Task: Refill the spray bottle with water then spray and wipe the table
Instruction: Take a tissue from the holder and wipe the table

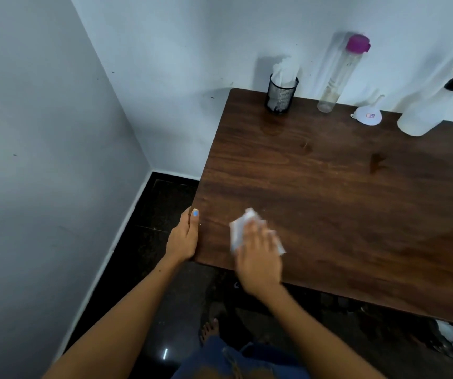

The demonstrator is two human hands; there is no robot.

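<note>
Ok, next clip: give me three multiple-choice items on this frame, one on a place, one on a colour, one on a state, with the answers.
1. Where does the spray bottle stand?
A. at the table's far edge by the wall
B. on the floor
C. in the left hand

2. What colour is the tall bottle's cap?
A. green
B. purple
C. black

3. What is the right hand doing?
A. hanging idle
B. squeezing the trigger
C. pressing a tissue flat on the table

Answers: 1 A, it stands at the back right near the funnel. 2 B, the cap is plainly purple. 3 C, the fingers lie over the tissue, while the left hand holds the table's edge.
</note>
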